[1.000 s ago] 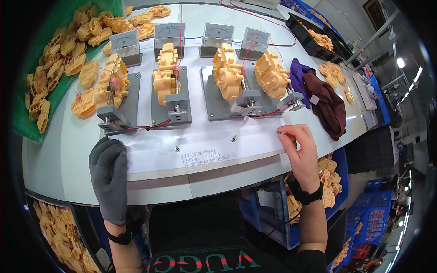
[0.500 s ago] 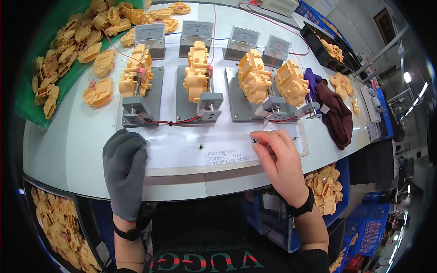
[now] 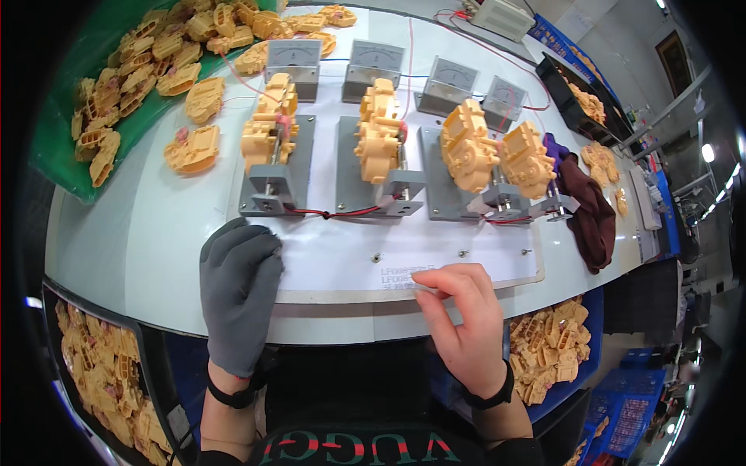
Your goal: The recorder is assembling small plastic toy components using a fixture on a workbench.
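Note:
Four plates would be a count too many to list, so several grey test stands (image 3: 350, 190) hold yellow plastic gearbox housings (image 3: 378, 147) in a row across a white board (image 3: 350, 283). My left hand (image 3: 239, 291), in a dark grey glove, rests at the board's left front with its fingers curled closed. What lies under its fingertips is hidden. My bare right hand (image 3: 466, 318) hovers over the board's front edge, thumb and forefinger apart with nothing between them. Just beyond it stand small metal toggle switches (image 3: 464, 253).
Analog panel meters (image 3: 373, 62) stand behind the stands, joined by thin wires. A green bag (image 3: 58, 147) of housings lies at the left. Loose housings (image 3: 192, 149) sit beside it. Crates of housings (image 3: 548, 349) stand below the table edge. A brown cloth (image 3: 590, 210) lies right.
My right hand has drawn back toward me from a toggle switch, uncovering it, and its thumb and forefinger have parted. My left hand stays curled at its place. The whole view has shifted.

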The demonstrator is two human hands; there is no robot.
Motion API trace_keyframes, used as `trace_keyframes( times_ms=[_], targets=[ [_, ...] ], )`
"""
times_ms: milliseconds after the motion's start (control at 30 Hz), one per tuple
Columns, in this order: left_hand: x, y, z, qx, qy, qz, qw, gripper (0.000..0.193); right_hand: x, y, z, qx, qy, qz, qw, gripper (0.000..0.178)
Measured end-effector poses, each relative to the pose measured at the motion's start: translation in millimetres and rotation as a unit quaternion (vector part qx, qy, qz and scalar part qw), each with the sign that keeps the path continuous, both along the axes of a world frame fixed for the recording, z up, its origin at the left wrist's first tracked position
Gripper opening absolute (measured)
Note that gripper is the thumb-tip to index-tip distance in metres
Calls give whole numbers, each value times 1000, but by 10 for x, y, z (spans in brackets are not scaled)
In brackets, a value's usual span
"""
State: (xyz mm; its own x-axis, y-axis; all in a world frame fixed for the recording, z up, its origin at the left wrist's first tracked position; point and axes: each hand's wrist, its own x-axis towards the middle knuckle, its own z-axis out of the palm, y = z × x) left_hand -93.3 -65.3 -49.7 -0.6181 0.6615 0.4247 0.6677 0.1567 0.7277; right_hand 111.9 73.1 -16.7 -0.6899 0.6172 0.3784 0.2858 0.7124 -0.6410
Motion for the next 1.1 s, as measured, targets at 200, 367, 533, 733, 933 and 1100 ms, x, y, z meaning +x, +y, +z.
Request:
trace_keyframes(
  times_ms=[200, 367, 533, 733, 933, 1100],
  targets=[
    [-7, 22, -10, 2, 16, 3, 1000, 19, -328, 37, -124, 75, 18, -6, 997, 22],
    [-11, 3, 22, -6, 27, 5, 1000, 19, -402, 41, -136, 109, -16, -3, 994, 19],
    [-10, 4, 19, -5, 28, 9, 1000, 19, -428, 34, -144, 127, -9, -17, 992, 16],
    [-25, -3, 29, -13, 33, 7, 999, 19, -443, 30, -159, 126, -5, -22, 992, 16],
    [-23, 21, 19, -1, 17, 2, 1000, 19, -426, 26, -159, 121, -9, -30, 992, 18],
    [-14, 8, 42, 1, 15, 5, 1000, 18, -436, 20, -152, 118, -6, -23, 993, 19]
  ],
)
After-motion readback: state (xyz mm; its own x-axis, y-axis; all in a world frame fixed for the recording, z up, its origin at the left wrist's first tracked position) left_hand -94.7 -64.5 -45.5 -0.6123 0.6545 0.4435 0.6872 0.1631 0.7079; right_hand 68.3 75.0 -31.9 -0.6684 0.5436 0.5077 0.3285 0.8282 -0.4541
